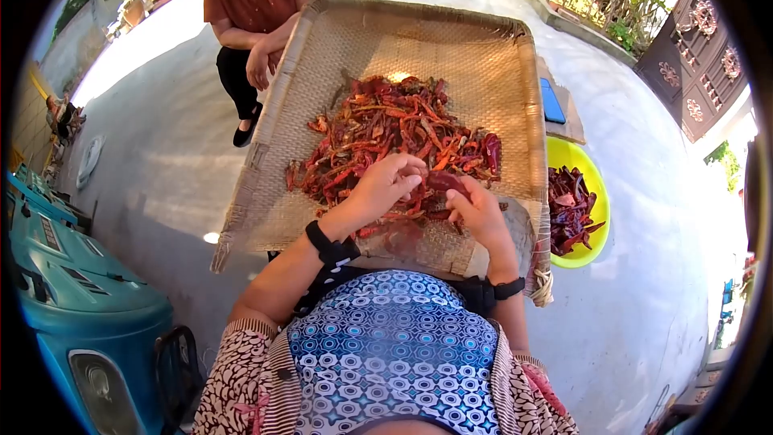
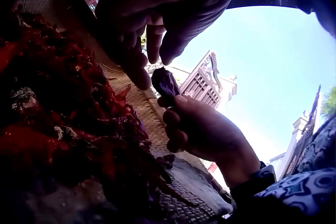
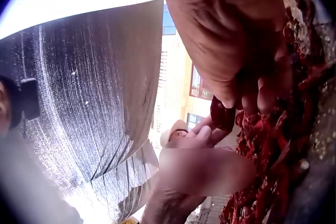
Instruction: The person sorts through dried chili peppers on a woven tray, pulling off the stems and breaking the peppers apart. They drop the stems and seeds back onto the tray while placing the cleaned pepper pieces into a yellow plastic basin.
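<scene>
A dark red dried chili pepper (image 1: 447, 183) is held over the near side of a pile of dried chilies (image 1: 394, 129). My right hand (image 1: 483, 216) grips one end of it between thumb and curled fingers. At its other end is my left hand (image 1: 377, 192), thumb and bent fingers pinching at the stem tip. The left wrist view has the chili (image 2: 167, 85) stretching between both hands, a small pale stem showing at the left thumb. Under the hands lies a large woven tray (image 1: 435, 32), which carries the pile.
Right of the tray stands a yellow basin (image 1: 602, 221) of darker red chilies (image 1: 570, 201). Behind it a blue phone (image 1: 552, 101) lies on a board. A person (image 1: 262, 0) in a rust-coloured top is beside the tray's far left corner. A teal vehicle (image 1: 88, 294) stands at the left.
</scene>
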Demonstrator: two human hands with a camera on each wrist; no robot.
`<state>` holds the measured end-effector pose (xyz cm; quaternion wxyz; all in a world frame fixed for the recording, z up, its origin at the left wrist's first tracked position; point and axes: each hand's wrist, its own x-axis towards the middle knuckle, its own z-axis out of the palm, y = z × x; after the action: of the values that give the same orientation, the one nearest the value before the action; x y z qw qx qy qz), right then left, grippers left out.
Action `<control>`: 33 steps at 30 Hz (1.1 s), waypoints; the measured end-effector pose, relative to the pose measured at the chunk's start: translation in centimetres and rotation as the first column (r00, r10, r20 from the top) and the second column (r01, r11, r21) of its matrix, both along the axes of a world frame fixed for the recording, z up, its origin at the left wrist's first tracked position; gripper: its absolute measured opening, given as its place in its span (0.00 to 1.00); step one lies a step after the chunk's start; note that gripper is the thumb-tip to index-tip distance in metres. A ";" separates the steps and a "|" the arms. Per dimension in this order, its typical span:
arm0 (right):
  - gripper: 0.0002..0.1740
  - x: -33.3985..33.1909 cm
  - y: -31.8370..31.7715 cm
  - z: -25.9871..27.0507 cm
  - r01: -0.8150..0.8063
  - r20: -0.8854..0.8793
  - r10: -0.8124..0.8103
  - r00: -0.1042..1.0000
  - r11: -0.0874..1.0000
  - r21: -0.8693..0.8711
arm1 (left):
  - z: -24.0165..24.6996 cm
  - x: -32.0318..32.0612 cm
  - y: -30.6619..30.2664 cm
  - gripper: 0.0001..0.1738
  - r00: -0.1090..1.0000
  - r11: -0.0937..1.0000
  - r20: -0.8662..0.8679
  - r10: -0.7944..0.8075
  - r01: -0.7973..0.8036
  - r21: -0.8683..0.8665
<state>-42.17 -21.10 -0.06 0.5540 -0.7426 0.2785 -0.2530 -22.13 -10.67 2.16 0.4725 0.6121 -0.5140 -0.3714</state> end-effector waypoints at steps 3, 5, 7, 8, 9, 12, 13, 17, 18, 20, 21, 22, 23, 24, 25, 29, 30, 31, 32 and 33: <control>0.13 -3.2 -2.7 0.7 0.236 0.078 -0.256 0.963 0.949 0.210 | -0.6 2.5 -1.2 0.14 0.985 0.996 -0.157 0.069 -0.058 0.075; 0.14 -5.3 -4.5 0.6 0.370 0.255 -0.466 0.847 0.862 0.345 | -1.4 3.5 -1.8 0.11 0.920 0.988 -0.361 0.152 -0.133 0.076; 0.18 -6.5 -5.4 0.9 0.302 0.476 -0.663 0.578 0.716 0.630 | -2.7 3.8 -2.0 0.10 0.865 0.972 -0.445 0.231 -0.222 0.072; 0.19 -6.4 -5.5 0.8 0.311 0.429 -0.651 0.626 0.713 0.628 | -3.6 4.0 -2.3 0.10 0.833 0.961 -0.485 0.267 -0.267 0.070; 0.20 -6.2 -5.8 0.4 0.319 0.380 -0.635 0.672 0.711 0.626 | -4.6 4.1 -2.3 0.10 0.856 0.965 -0.453 0.250 -0.258 0.044; 0.24 -4.2 -6.9 -1.6 0.436 0.076 -0.480 0.874 0.844 0.312 | -7.2 4.2 -2.4 0.09 0.934 0.980 -0.299 0.198 -0.197 0.035; 0.25 -2.9 -7.5 -2.8 0.461 -0.067 -0.456 0.887 0.881 0.105 | -7.5 4.2 -2.4 0.09 0.931 0.980 -0.312 0.190 -0.196 0.009; 0.27 0.9 -7.5 -2.4 0.306 -0.451 -0.637 0.625 0.732 -0.609 | -7.6 4.7 -2.1 0.08 0.921 0.981 -0.347 0.175 -0.195 -0.023; 0.27 1.6 -7.7 -2.2 0.299 -0.484 -0.651 0.585 0.728 -0.617 | -7.7 4.6 -2.1 0.08 0.917 0.981 -0.362 0.169 -0.191 -0.027; 0.27 2.2 -8.4 -2.4 0.278 -0.512 -0.643 0.569 0.736 -0.617 | -7.8 4.8 -2.0 0.09 0.925 0.983 -0.343 0.164 -0.184 -0.027; 0.26 2.2 -8.5 -2.4 0.274 -0.510 -0.640 0.574 0.737 -0.618 | -7.8 4.8 -2.0 0.09 0.922 0.983 -0.352 0.161 -0.182 -0.027; 0.26 2.2 -8.5 -2.4 0.270 -0.508 -0.639 0.578 0.737 -0.620 | -7.9 4.9 -1.9 0.09 0.920 0.983 -0.359 0.159 -0.183 -0.032; 0.23 1.9 -8.4 -2.2 0.296 -0.503 -0.648 0.572 0.735 -0.610 | -7.9 4.9 -1.9 0.08 0.917 0.982 -0.367 0.156 -0.183 -0.038; 0.22 1.5 -8.2 -2.1 0.347 -0.461 -0.667 0.586 0.720 -0.601 | -7.9 4.9 -1.8 0.08 0.914 0.982 -0.375 0.153 -0.183 -0.045; 0.22 1.1 -8.1 -2.0 0.396 -0.417 -0.685 0.597 0.704 -0.590 | -7.9 4.9 -1.8 0.08 0.915 0.983 -0.374 0.152 -0.181 -0.043; 0.20 -0.3 -6.0 -2.4 0.498 -0.093 -0.533 0.841 0.830 -0.252 | -8.5 5.1 -2.0 0.08 0.901 0.983 -0.412 0.135 -0.175 -0.060; 0.20 -0.3 -5.0 -2.0 0.454 0.025 -0.454 0.890 0.884 -0.108 | -8.5 5.1 -2.0 0.08 0.902 0.984 -0.409 0.136 -0.171 -0.050; 0.19 -0.2 -3.9 -0.8 0.417 0.041 -0.416 0.908 0.909 -0.013 | -8.4 5.2 -2.0 0.08 0.905 0.985 -0.404 0.136 -0.167 -0.043; 0.19 -0.6 -4.0 -0.7 0.405 0.066 -0.409 0.910 0.912 0.064 | -8.3 5.2 -2.2 0.09 0.907 0.986 -0.398 0.136 -0.164 -0.037; 0.18 -1.2 -4.2 -0.7 0.388 0.093 -0.402 0.911 0.911 0.140 | -7.7 5.2 -2.1 0.09 0.905 0.987 -0.402 0.138 -0.161 -0.024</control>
<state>-43.34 -25.33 -0.75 0.5500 -0.6201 0.4041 -0.3870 -16.97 -12.82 -5.49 0.6115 0.5476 -0.3688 -0.4361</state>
